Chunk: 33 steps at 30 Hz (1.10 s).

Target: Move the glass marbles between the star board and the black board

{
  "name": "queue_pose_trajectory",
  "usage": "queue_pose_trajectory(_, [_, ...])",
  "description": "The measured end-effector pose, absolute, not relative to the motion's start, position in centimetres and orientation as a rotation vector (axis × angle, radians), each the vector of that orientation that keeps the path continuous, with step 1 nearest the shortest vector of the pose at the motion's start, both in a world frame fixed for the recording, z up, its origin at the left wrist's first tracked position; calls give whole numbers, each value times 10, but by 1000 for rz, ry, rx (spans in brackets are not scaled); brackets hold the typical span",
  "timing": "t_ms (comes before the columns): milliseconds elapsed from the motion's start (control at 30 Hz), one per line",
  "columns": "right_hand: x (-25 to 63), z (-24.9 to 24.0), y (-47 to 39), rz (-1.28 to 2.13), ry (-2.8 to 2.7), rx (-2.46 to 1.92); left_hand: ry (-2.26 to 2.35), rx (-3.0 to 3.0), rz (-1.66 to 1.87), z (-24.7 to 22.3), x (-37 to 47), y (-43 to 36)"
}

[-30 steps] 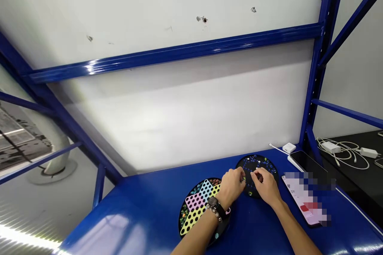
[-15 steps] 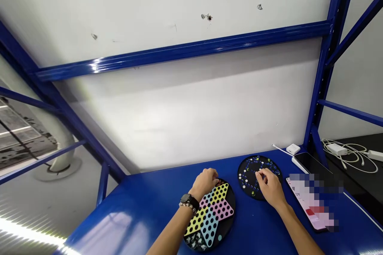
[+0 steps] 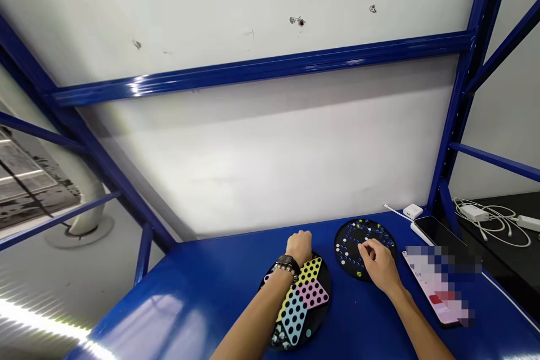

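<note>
A round Chinese checkers board (image 3: 310, 295) with a star of yellow, pink and blue points lies on the blue tabletop. My left hand (image 3: 299, 246), with a watch and beaded bracelet at the wrist, is over its far rim, fingers curled and turned away; what they hold is hidden. To the right lies a second round black board (image 3: 349, 250) with white, blue and yellow-green marbles in its holes. Above its right part my right hand (image 3: 377, 263) is closed, thumb and fingertips together; I cannot make out anything between them. Clear marbles (image 3: 280, 336) sit at the first board's near edge.
A phone with a lit pink screen (image 3: 436, 289) lies right of my right hand, beside a dark phone (image 3: 436, 230) and a white charger (image 3: 412, 211). Blue shelf posts and a crossbar (image 3: 261, 70) frame the white wall behind. White cables (image 3: 498, 216) lie on a black surface at right.
My left hand has moved slightly right and up along the far rim of the star board, its wrist turning. My right hand has barely moved and stays closed over the second board.
</note>
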State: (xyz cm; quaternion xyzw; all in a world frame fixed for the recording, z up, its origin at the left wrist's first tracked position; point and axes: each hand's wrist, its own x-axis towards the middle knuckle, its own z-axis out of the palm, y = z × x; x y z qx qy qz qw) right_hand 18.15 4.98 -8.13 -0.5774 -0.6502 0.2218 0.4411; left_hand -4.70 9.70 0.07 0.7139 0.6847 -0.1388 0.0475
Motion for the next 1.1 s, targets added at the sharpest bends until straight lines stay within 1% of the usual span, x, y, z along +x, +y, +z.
queue_pose_trajectory(300, [182,-80,50,537,-1614,-1422,2116,2169,-471,1,-47,101])
queue_pose_trajectory(667, [181,-76,48,575,-1626,-1420,2112,2163,-442,-6,-50,104])
queue_pose_trajectory(1100, [182,-80,50,586,-1629,-1403,2176,2189,-418,-7,-34,100])
